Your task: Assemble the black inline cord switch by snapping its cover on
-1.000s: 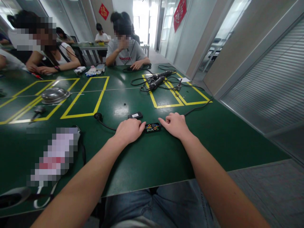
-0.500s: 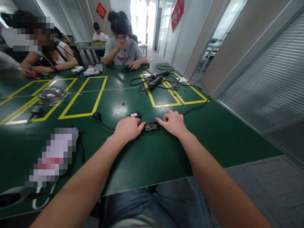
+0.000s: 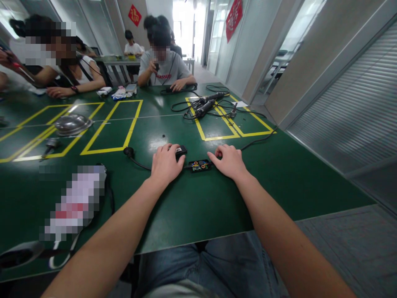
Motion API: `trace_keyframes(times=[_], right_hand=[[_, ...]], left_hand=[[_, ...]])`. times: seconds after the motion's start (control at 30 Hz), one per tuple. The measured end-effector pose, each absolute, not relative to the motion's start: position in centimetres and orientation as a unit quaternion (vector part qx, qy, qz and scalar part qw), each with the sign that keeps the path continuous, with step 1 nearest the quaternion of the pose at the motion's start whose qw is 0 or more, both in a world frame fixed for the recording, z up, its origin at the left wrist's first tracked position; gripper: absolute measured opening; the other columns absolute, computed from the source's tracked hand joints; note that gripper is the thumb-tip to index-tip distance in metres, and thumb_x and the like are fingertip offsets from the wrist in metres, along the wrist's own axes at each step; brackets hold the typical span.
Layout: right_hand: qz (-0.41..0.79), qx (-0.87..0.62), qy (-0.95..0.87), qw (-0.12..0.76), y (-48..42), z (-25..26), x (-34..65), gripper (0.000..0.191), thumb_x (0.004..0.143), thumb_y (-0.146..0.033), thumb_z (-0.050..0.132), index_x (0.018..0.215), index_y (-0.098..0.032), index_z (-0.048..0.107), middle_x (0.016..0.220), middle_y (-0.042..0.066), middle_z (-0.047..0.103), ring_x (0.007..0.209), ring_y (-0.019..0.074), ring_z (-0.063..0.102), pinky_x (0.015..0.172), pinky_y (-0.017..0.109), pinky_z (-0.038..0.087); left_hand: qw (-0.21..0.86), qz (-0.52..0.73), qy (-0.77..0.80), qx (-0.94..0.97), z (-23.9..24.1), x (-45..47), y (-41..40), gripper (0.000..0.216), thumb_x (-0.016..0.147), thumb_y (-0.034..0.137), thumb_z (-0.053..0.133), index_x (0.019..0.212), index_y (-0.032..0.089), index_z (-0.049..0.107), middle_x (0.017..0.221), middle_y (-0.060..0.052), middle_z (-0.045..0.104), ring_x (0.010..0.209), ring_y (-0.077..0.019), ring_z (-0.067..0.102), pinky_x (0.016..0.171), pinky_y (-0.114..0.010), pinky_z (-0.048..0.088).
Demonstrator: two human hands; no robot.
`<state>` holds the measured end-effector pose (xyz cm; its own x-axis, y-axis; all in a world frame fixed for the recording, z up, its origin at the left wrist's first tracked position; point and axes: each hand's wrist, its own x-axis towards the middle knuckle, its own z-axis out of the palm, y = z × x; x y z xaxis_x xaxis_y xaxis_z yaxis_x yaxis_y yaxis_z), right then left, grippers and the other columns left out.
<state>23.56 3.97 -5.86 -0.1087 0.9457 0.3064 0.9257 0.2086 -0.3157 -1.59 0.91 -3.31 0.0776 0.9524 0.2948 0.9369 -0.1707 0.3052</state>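
Observation:
A small open black case with a coloured circuit board (image 3: 200,166) lies on the green table (image 3: 192,207) between my hands. My left hand (image 3: 166,163) has its fingers curled over a black lid with a white label (image 3: 180,151), just behind and left of the board. My right hand (image 3: 228,161) rests on the table at the board's right end, index finger stretched toward it and the other fingers curled; nothing shows inside it. A black cable with a round plug (image 3: 127,152) runs in from the left.
Yellow tape boxes mark the table. A steel bowl (image 3: 72,123) and a small tool (image 3: 49,145) sit at the left, black power tools with tangled cords (image 3: 206,105) at the back right. Other people sit along the far and left sides. A blurred object (image 3: 74,203) lies near left.
My left hand has left the board's left end and moved back onto the black lid, covering most of it. My right hand has stayed beside the board.

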Motion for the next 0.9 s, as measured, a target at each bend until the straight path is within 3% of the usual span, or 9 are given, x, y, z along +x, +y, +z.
trace_keyframes(times=[0.33, 0.47, 0.67, 0.9], right_hand=[[0.038, -0.629, -0.741, 0.231, 4.1, -5.8, 23.6, 0.042, 0.104, -0.058, 0.061, 0.076, -0.026, 0.060, 0.089, 0.007, 0.069, 0.093, 0.0294, 0.060, 0.083, 0.041, 0.040], [0.042, -0.628, -0.741, 0.235, 4.1, -5.7, 23.5, 0.043, 0.105, -0.058, 0.059, 0.076, -0.026, 0.060, 0.087, 0.007, 0.068, 0.092, 0.0293, 0.061, 0.082, 0.041, 0.039], [0.049, -0.624, -0.742, 0.240, 4.0, -5.5, 23.5, 0.049, 0.108, -0.062, 0.052, 0.076, -0.025, 0.060, 0.088, 0.008, 0.069, 0.092, 0.0286, 0.060, 0.082, 0.041, 0.038], [0.064, -0.625, -0.742, 0.234, 3.9, -5.4, 23.5, 0.050, 0.099, -0.068, 0.068, 0.075, -0.025, 0.059, 0.087, 0.005, 0.068, 0.092, 0.0283, 0.060, 0.086, 0.041, 0.039]], left_hand=[[0.047, 0.240, 0.628, 0.739, -3.5, -1.9, 1.3, 0.033, 0.104, 0.025, 0.066, 0.136, 0.022, 0.074, 0.129, -0.016, 0.079, 0.121, -0.0387, 0.070, 0.107, -0.058, 0.058], [0.063, 0.274, 0.546, 0.789, -2.9, -1.2, 0.7, 0.039, 0.104, 0.024, 0.066, 0.142, 0.022, 0.070, 0.135, -0.011, 0.076, 0.127, -0.0310, 0.069, 0.117, -0.050, 0.055], [0.100, 0.249, 0.410, 0.872, -2.7, -0.4, -0.4, 0.041, 0.103, 0.025, 0.067, 0.142, 0.018, 0.073, 0.132, -0.014, 0.077, 0.119, -0.0317, 0.069, 0.112, -0.052, 0.058], [0.126, 0.207, 0.427, 0.871, -2.8, -0.4, 0.0, 0.043, 0.102, 0.024, 0.073, 0.145, 0.019, 0.074, 0.133, -0.013, 0.078, 0.119, -0.0305, 0.069, 0.111, -0.050, 0.058]])
